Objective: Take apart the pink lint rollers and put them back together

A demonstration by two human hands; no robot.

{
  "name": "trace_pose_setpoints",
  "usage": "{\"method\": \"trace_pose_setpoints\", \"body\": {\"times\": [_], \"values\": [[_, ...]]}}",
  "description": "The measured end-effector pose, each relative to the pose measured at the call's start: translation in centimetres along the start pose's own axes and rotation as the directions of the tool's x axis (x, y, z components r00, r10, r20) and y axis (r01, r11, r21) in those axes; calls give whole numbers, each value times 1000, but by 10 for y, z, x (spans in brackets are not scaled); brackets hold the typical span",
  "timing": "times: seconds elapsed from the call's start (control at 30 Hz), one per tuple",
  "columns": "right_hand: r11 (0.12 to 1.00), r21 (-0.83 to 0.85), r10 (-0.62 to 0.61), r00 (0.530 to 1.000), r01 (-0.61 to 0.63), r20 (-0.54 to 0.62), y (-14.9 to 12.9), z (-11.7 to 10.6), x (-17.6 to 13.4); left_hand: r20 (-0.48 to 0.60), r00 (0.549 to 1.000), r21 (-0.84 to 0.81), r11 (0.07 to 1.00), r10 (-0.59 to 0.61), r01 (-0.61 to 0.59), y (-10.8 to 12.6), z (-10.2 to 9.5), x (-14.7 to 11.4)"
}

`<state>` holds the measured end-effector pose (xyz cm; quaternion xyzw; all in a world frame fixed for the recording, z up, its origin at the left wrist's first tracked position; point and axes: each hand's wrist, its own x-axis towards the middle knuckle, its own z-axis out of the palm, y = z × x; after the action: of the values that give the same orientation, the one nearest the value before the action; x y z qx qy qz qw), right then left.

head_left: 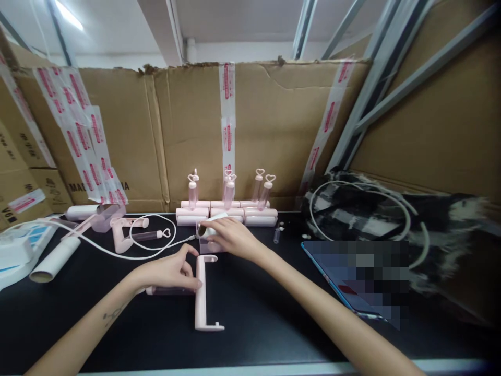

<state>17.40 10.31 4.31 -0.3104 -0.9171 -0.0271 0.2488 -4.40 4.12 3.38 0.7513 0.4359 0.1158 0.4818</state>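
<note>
My right hand (230, 233) is closed round a small white paper roll (211, 223), whose brown cardboard core faces left. Directly under that roll sits a translucent pink block (211, 245), partly covered by my fingers, with the tip of a white cable beside it. My left hand (172, 271) is curved, thumb and index finger apart, and the thumb tip touches a pale pink U-shaped holder (201, 300) lying on the black table. A clear tube-like handle (172, 291) extends leftward from the holder, partly hidden beneath the hand.
Several pink holders (227, 215) with upright heart-topped handles stand at the back. Left lie a white roll (55, 261), another pink holder (121, 237) and a looped white cable (152, 256). Right are a tiny clear tube (277, 235), a phone-like device (336, 277) and black-and-white fabric (352, 214).
</note>
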Motion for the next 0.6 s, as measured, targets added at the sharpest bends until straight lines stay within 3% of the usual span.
{"method": "trace_pose_setpoints", "body": {"times": [0.1, 0.17, 0.33, 0.47, 0.53, 0.6], "values": [[981, 192, 66, 984, -33, -168, -4, -22, -13, -5, 1000, 130, 991, -8, 9, 1, -4, -6], [952, 299, 122, 978, -66, -170, -10, -36, -20, -20, 999, 199, 979, -45, 48, 3, -8, -13], [900, 415, 70, 984, -132, 162, -31, -37, -31, -57, 987, 373, 914, -147, 158, 1, -23, -31], [857, 478, 52, 954, -194, 294, -36, -33, -34, -90, 982, 469, 863, -165, 188, 3, -30, -36], [834, 507, 30, 936, -217, 350, -33, -40, -36, -170, 978, 509, 839, -122, 193, 8, -28, -40], [831, 513, -8, 919, -213, 394, -27, -48, -37, -299, 954, 571, 806, 26, 157, 14, -19, -53]]}}
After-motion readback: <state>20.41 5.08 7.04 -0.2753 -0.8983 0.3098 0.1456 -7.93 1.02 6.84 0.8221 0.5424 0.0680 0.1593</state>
